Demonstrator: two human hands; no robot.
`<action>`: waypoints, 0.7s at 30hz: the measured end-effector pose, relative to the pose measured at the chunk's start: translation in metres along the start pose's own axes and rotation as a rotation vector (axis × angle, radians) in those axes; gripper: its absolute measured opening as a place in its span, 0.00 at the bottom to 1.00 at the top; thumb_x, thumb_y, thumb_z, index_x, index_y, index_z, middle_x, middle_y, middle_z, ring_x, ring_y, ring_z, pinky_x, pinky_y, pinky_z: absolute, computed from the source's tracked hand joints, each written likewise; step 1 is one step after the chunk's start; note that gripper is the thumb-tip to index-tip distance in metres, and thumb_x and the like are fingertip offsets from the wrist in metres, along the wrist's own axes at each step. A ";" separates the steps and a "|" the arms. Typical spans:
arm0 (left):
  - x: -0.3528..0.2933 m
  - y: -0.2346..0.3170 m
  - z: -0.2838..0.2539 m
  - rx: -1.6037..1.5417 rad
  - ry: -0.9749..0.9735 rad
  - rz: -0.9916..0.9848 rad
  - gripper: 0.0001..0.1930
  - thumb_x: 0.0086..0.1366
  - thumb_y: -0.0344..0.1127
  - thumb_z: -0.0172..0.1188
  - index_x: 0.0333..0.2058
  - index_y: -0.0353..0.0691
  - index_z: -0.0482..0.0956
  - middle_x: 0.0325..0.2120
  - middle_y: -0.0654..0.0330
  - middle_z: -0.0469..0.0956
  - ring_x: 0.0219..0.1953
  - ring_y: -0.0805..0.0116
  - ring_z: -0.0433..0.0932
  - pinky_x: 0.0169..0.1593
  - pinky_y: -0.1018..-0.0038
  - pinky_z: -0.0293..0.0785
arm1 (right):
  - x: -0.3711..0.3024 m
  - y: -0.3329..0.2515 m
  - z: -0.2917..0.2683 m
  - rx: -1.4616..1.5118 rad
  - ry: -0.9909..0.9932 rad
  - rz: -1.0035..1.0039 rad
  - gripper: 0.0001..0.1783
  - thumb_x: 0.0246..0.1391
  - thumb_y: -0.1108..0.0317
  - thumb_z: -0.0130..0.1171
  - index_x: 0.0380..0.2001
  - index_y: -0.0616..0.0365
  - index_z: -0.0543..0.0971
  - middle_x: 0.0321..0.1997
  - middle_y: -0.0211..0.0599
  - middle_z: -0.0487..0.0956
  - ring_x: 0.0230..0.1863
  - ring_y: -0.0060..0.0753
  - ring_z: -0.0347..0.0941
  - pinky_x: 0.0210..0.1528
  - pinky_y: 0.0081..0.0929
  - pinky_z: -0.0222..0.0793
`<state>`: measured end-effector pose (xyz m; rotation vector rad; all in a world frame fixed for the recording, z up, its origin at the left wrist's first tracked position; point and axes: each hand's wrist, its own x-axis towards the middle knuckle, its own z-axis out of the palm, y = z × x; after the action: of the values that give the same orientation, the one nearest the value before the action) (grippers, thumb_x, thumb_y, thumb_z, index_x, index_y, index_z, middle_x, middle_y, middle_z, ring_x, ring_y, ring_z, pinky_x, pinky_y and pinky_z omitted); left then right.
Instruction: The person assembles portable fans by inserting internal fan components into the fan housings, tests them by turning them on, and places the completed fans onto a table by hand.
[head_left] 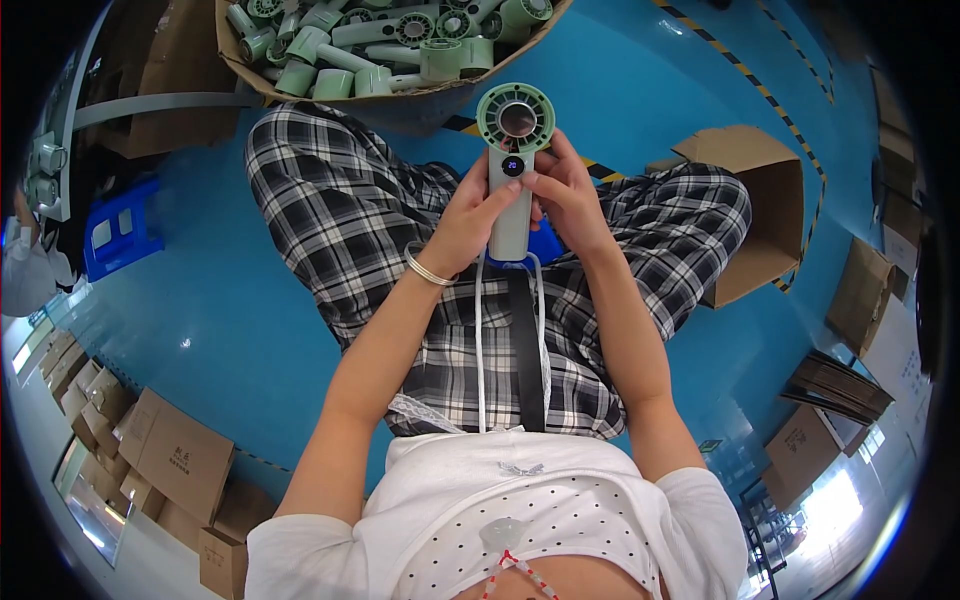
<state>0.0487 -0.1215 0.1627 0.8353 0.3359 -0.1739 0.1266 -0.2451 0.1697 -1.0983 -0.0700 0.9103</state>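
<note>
Between my knees I hold up a handheld fan (pixel 512 215) with a light grey handle and a round green head. A small round display on its handle is lit. My left hand (pixel 468 215) wraps the handle from the left, its thumb lying on the front. From the other side my right hand (pixel 570 195) grips it, thumb near the display and fingers mostly hidden behind. Beyond my left knee stands a large cardboard box (pixel 405 95) heaped with several similar green and white fans (pixel 345 55).
An open cardboard box (pixel 765 225) stands beside my right knee. To the left is a blue plastic stool (pixel 122 230). Several cartons (pixel 175 455) stand at the lower left, and flattened cardboard (pixel 838 385) is stacked at the right. Black-and-yellow tape (pixel 745 70) marks the blue floor.
</note>
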 end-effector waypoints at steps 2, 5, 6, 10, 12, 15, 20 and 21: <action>0.000 -0.001 0.000 0.007 -0.007 0.014 0.15 0.65 0.32 0.45 0.49 0.36 0.61 0.33 0.57 0.73 0.32 0.69 0.76 0.37 0.72 0.75 | 0.001 0.003 -0.004 0.002 -0.006 -0.007 0.34 0.49 0.73 0.53 0.59 0.57 0.54 0.43 0.40 0.74 0.23 0.20 0.67 0.17 0.15 0.61; 0.000 0.000 0.001 0.000 0.000 0.010 0.15 0.65 0.32 0.45 0.49 0.36 0.61 0.33 0.56 0.73 0.32 0.68 0.76 0.37 0.72 0.75 | 0.001 0.003 -0.005 0.005 -0.020 -0.016 0.33 0.49 0.72 0.54 0.58 0.59 0.55 0.44 0.41 0.74 0.26 0.21 0.69 0.17 0.15 0.62; -0.001 0.000 0.001 0.000 0.000 0.010 0.15 0.65 0.32 0.45 0.49 0.36 0.61 0.33 0.56 0.73 0.32 0.68 0.76 0.37 0.72 0.75 | 0.001 0.003 -0.005 0.007 -0.027 -0.018 0.33 0.49 0.72 0.54 0.58 0.59 0.55 0.44 0.41 0.74 0.26 0.22 0.69 0.17 0.15 0.62; -0.001 0.000 0.001 -0.005 0.003 0.005 0.15 0.65 0.32 0.45 0.49 0.36 0.61 0.33 0.56 0.73 0.32 0.68 0.76 0.37 0.72 0.75 | 0.002 0.005 -0.004 0.015 -0.009 -0.036 0.33 0.49 0.72 0.54 0.58 0.58 0.55 0.44 0.41 0.74 0.27 0.22 0.70 0.17 0.15 0.62; -0.001 0.000 0.000 -0.004 0.004 0.005 0.15 0.65 0.32 0.45 0.49 0.36 0.61 0.33 0.56 0.73 0.32 0.67 0.76 0.37 0.72 0.75 | 0.002 0.004 -0.005 0.012 -0.027 -0.022 0.33 0.49 0.71 0.54 0.58 0.59 0.55 0.45 0.42 0.74 0.28 0.23 0.70 0.17 0.16 0.62; -0.001 0.000 0.000 -0.008 0.003 0.005 0.15 0.65 0.32 0.45 0.49 0.36 0.61 0.33 0.56 0.73 0.32 0.67 0.76 0.36 0.72 0.76 | 0.001 0.003 -0.005 0.012 -0.030 -0.021 0.33 0.49 0.71 0.53 0.58 0.59 0.55 0.45 0.43 0.74 0.28 0.23 0.70 0.17 0.16 0.63; -0.001 -0.001 -0.001 -0.027 -0.013 0.009 0.15 0.65 0.32 0.46 0.50 0.36 0.61 0.33 0.56 0.73 0.32 0.67 0.76 0.36 0.71 0.76 | 0.001 0.003 -0.004 0.014 -0.028 -0.032 0.33 0.49 0.72 0.54 0.58 0.59 0.55 0.45 0.43 0.74 0.27 0.23 0.70 0.16 0.16 0.63; 0.000 -0.001 -0.001 -0.027 -0.014 0.009 0.15 0.65 0.32 0.46 0.50 0.36 0.61 0.33 0.56 0.73 0.32 0.67 0.76 0.36 0.71 0.76 | 0.002 0.003 -0.004 0.023 -0.033 -0.037 0.33 0.49 0.72 0.54 0.58 0.59 0.55 0.44 0.43 0.74 0.27 0.23 0.70 0.16 0.16 0.64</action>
<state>0.0480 -0.1213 0.1618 0.8086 0.3208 -0.1658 0.1278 -0.2466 0.1649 -1.0580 -0.1062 0.8942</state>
